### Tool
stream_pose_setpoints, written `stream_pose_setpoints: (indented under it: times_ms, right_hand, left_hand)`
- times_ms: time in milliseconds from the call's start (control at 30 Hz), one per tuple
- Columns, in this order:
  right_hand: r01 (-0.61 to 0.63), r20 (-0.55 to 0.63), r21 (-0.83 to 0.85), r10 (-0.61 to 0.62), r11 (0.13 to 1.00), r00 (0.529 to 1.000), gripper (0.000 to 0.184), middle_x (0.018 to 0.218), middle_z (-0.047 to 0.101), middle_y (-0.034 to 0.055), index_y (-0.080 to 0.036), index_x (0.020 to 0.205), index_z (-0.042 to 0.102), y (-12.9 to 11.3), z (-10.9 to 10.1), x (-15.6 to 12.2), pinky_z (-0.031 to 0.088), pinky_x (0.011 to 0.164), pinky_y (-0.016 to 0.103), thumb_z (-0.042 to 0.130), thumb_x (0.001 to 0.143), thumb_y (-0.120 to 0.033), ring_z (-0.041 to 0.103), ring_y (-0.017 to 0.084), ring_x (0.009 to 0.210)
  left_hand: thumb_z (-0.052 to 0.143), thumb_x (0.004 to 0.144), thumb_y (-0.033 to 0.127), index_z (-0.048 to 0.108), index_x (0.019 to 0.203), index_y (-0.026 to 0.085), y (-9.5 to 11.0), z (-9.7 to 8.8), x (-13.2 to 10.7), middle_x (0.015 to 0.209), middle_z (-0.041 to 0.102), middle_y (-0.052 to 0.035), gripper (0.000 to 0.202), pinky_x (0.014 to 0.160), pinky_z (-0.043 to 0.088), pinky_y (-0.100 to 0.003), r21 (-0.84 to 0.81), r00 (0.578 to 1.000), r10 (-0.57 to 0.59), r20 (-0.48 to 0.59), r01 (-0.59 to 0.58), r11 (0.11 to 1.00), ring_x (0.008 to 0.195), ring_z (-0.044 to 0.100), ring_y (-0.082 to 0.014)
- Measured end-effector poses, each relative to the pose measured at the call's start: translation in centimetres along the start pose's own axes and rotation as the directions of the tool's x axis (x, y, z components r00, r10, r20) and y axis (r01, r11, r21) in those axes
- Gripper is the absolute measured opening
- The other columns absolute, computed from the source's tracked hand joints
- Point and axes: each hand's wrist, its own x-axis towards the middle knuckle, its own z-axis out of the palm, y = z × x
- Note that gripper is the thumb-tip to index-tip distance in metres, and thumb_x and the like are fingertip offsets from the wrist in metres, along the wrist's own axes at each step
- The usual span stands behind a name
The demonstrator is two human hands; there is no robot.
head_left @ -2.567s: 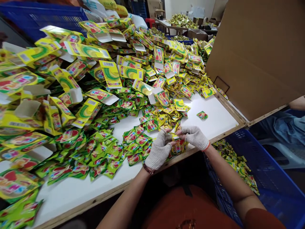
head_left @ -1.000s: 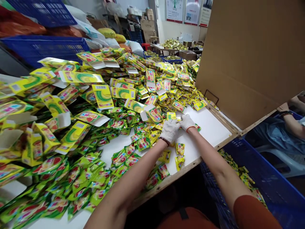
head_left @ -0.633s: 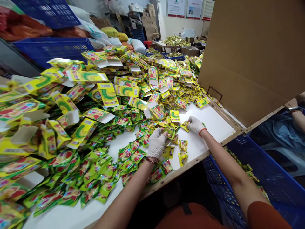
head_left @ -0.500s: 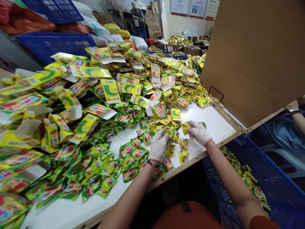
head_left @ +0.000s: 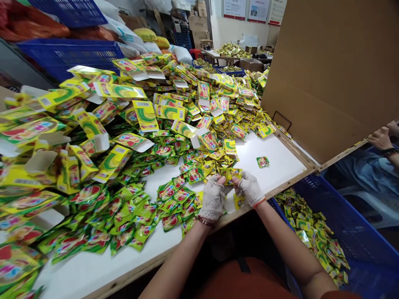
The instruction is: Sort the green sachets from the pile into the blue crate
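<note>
My left hand (head_left: 214, 198), in a white fingerless-looking glove, pinches the left end of a small yellow packet (head_left: 231, 174). The fingers of my right hand (head_left: 249, 189), gloved the same way, close on its right end, so the packet is stretched between both hands just above the white table (head_left: 264, 178). Another small yellow packet (head_left: 238, 201) lies below my right fingers, partly covered. Left of my left hand spreads a group of green packets (head_left: 177, 199) with red fruit pictures. A single green packet (head_left: 262, 162) rests beyond my right hand.
Open yellow cartons (head_left: 145, 116) are heaped along the table's left and back. A blue crate (head_left: 349, 224) with several yellow packets stands below the wooden edge at right. A tall cardboard sheet (head_left: 324, 83) rises behind it. Another person's hand (head_left: 380, 138) is at the far right.
My hands have come together and now both grip one yellow packet; before, they were apart, each at its own packet. A green packet now shows on the table where my right hand was.
</note>
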Motion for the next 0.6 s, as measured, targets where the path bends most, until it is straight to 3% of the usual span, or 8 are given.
stream_pose_setpoints:
  times_ms: [100, 267, 433, 500, 600]
  right_hand:
    - [0.039, 0.042, -0.079, -0.035, 0.996, 0.998, 0.042, 0.057, 0.055, -0.0058, -0.017, 0.087, 0.061, -0.4, -0.1, -0.1, 0.034, 0.038, 0.017, 0.076, 0.067, -0.051, 0.047, 0.007, 0.043]
    - [0.110, 0.097, -0.258, -0.088, 0.960, 0.991, 0.037, 0.057, 0.056, -0.0051, -0.017, 0.085, 0.064, -1.5, -0.8, 0.3, 0.036, 0.041, 0.018, 0.073, 0.068, -0.048, 0.044, 0.006, 0.043]
    - [0.122, 0.111, -0.320, -0.091, 0.940, 0.990, 0.036, 0.056, 0.054, -0.0053, -0.017, 0.082, 0.063, -1.6, -0.7, 0.3, 0.037, 0.041, 0.018, 0.073, 0.068, -0.049, 0.043, 0.006, 0.043]
    - [0.118, 0.077, -0.302, -0.099, 0.946, 0.992, 0.038, 0.055, 0.053, -0.0057, -0.017, 0.082, 0.060, -1.1, -0.3, 0.2, 0.037, 0.041, 0.018, 0.072, 0.070, -0.051, 0.044, 0.007, 0.043]
    - [0.099, -0.051, -0.231, -0.113, 0.968, 0.992, 0.043, 0.063, 0.058, -0.0038, -0.020, 0.090, 0.055, -0.2, 0.3, 0.2, 0.039, 0.041, 0.020, 0.068, 0.074, -0.057, 0.050, 0.009, 0.046]
  left_hand:
    - [0.081, 0.064, 0.036, 0.055, 0.075, 0.017, 0.9, -0.7, 0.3, 0.071, 0.059, 0.0041, 0.034, 0.062, 0.056, -0.023, 0.139, 1.000, 0.017, 0.006, -0.017, 0.990, 0.066, 0.060, -0.0100]
    - [0.080, 0.064, 0.033, 0.059, 0.103, 0.019, 2.0, -1.2, 0.5, 0.088, 0.065, 0.0009, 0.047, 0.065, 0.057, -0.028, 0.202, 0.994, -0.062, 0.094, 0.042, 0.978, 0.075, 0.064, -0.0137]
    - [0.080, 0.065, 0.033, 0.055, 0.088, 0.019, 0.7, -0.9, 0.7, 0.071, 0.056, 0.0067, 0.037, 0.060, 0.049, -0.019, 0.237, 0.997, 0.066, 0.036, -0.073, 0.969, 0.061, 0.055, -0.0069]
    - [0.078, 0.067, 0.033, 0.053, 0.087, 0.020, 0.0, -0.6, 1.0, 0.071, 0.055, 0.0073, 0.035, 0.059, 0.046, -0.018, 0.195, 0.993, 0.118, -0.010, -0.114, 0.974, 0.059, 0.053, -0.0062]
    - [0.077, 0.066, 0.034, 0.050, 0.086, 0.021, -0.8, 0.4, 1.1, 0.081, 0.061, 0.0046, 0.036, 0.068, 0.050, -0.021, 0.063, 0.990, 0.136, -0.039, -0.134, 0.989, 0.069, 0.059, -0.0085]
